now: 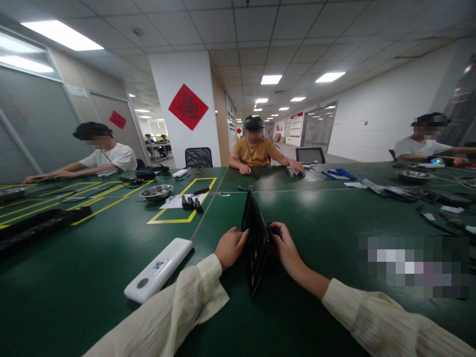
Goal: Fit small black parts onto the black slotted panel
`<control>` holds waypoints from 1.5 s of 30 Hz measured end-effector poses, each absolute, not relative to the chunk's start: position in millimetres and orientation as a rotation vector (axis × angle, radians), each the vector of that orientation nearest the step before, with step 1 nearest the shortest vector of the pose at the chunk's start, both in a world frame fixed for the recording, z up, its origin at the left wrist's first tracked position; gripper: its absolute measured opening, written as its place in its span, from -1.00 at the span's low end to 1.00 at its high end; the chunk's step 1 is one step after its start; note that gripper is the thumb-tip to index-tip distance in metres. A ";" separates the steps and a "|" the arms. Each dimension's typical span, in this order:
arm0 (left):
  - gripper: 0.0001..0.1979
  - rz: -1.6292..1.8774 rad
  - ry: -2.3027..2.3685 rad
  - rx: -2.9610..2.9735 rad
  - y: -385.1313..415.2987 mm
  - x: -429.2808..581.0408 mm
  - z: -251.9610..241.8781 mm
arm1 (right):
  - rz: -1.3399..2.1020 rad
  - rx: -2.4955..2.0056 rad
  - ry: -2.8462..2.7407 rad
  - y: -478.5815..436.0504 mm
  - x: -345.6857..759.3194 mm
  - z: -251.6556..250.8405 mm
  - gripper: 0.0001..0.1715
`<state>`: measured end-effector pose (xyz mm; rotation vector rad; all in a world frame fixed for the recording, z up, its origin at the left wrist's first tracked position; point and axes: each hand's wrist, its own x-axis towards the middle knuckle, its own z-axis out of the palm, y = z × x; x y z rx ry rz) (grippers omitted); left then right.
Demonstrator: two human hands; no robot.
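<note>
Left grip (231, 246) and right grip (286, 248) clamp black panel (255, 233) between them (standing edgewise).

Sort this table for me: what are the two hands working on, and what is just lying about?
In hand:
black panel, stood on edge, gripped between left hand and right hand.

Lying about:
white device, beside the left sleeve;
metal bowl, paper sheet and small black parts, farther back;
long black tray, far left.
</note>
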<state>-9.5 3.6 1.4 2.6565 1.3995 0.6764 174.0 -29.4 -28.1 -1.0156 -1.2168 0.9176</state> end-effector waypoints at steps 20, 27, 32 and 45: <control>-0.70 0.823 1.292 2.768 -3.5 -8.2 6.6 | 0.896 -1.056 -1.165 -27.9 172.0 -33.5 -0.65; -0.53 0.747 1.344 2.661 2.0 -8.8 3.7 | 0.882 -1.050 -1.170 -33.5 170.7 -28.5 -0.65; -0.52 0.800 1.329 2.658 2.2 -10.7 2.5 | 0.861 -1.041 -1.164 -34.5 169.5 -27.0 -0.67; -0.70 0.842 1.464 2.599 1.3 -8.7 -1.4 | 0.854 -1.040 -1.162 -32.5 169.7 -29.5 -0.68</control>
